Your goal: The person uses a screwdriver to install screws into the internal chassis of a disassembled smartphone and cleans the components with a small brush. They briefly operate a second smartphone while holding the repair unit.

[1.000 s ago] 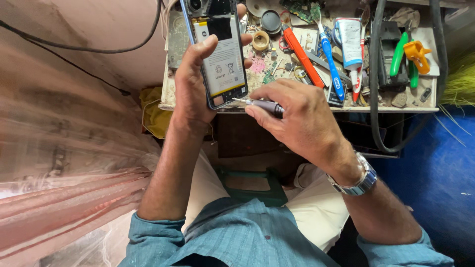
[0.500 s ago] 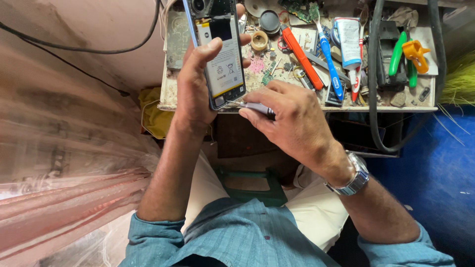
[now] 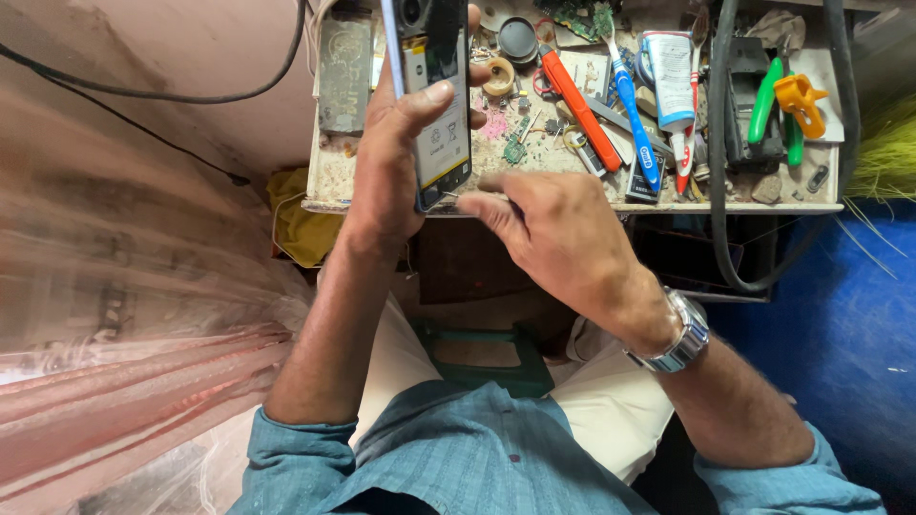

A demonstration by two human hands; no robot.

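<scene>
The left hand [image 3: 396, 157] grips the opened phone [image 3: 434, 95] above the workbench [image 3: 572, 195], long axis away from the body — the right hand [image 3: 558, 238], fingers pinched, touches its near end

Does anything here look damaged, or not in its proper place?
Yes. The phone in the left hand has no back cover, so its battery shows. The workbench is crowded with tools; the blue toothbrush lies among them.

We wear a blue-teal shirt [image 3: 477, 458] with sleeves rolled above the elbows, pale cream trousers [image 3: 611, 420], and a silver metal-link watch [image 3: 679, 336] on our right wrist. Both forearms are bare.
</scene>
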